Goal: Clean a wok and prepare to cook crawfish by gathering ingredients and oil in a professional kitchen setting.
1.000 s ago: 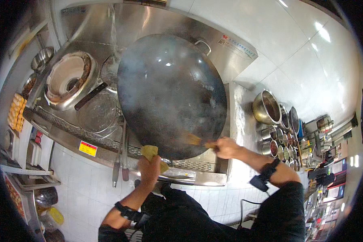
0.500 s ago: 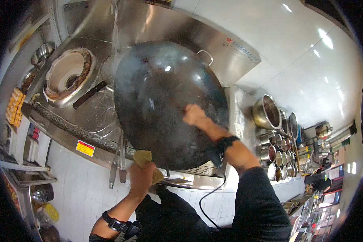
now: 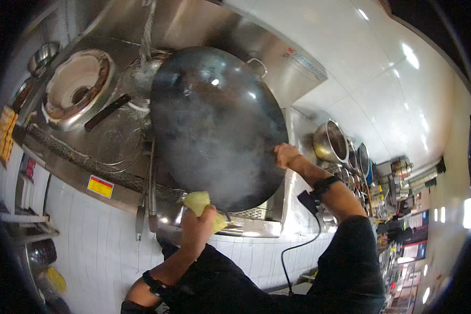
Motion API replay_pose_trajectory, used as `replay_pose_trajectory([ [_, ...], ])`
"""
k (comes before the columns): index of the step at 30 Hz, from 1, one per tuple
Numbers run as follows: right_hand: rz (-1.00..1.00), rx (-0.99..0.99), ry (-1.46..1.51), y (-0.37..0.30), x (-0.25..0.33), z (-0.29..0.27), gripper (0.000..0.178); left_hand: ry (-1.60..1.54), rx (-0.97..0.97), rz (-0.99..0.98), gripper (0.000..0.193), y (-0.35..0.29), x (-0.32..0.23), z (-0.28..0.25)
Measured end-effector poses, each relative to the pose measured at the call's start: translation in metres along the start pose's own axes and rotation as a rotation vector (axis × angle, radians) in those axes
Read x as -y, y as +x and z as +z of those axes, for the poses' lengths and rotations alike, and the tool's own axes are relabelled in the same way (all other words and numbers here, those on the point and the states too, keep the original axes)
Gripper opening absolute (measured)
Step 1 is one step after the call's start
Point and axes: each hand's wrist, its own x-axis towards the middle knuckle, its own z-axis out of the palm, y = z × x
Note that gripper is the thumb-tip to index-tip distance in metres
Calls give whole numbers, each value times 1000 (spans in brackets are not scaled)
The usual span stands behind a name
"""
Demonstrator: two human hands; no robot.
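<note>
A large dark wok (image 3: 209,110) is tilted over the stove, with steam rising from it. Its far loop handle (image 3: 258,67) stands free. At the wok's near rim, my left hand (image 3: 196,230) is closed on a folded yellow cloth (image 3: 198,202); the cloth hides most of the near handle, so I cannot tell if I grip it too. Beside the right rim, my right hand (image 3: 288,156) is closed in a fist. Something dark lies at its fingertips against the black wok, too indistinct to name.
An open burner ring (image 3: 78,89) lies to the left, with a dark-handled utensil (image 3: 107,112) beside it. Long-handled tools (image 3: 152,199) hang over the front edge. On the right stand a metal pot (image 3: 331,141) and several containers. A black cable (image 3: 298,243) dangles from my right wrist.
My right hand has moved from over the wok's middle out to its right rim. The left hand keeps the cloth at the near rim. The whole view has shifted slightly.
</note>
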Motion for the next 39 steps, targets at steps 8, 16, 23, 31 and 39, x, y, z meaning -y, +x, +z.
replay_pose_trajectory([
  [8, -29, 291, -42, -36, 36, -9, 23, -108, 32, 116, 25, 15, 17, 3],
  [16, -99, 292, -142, -43, 13, -17, 29, -162, 31, 18, 21, 10, 2, 0],
  [23, 21, -144, -223, 108, -12, -18, 22, 52, 15, -7, 26, -2, -5, -3],
  [31, -67, -171, -124, 112, 4, -30, 45, 63, 6, 2, 23, 1, 2, -6],
  [39, -88, 247, -67, -39, 7, -2, 32, -113, 106, 22, 24, 9, -2, -1],
])
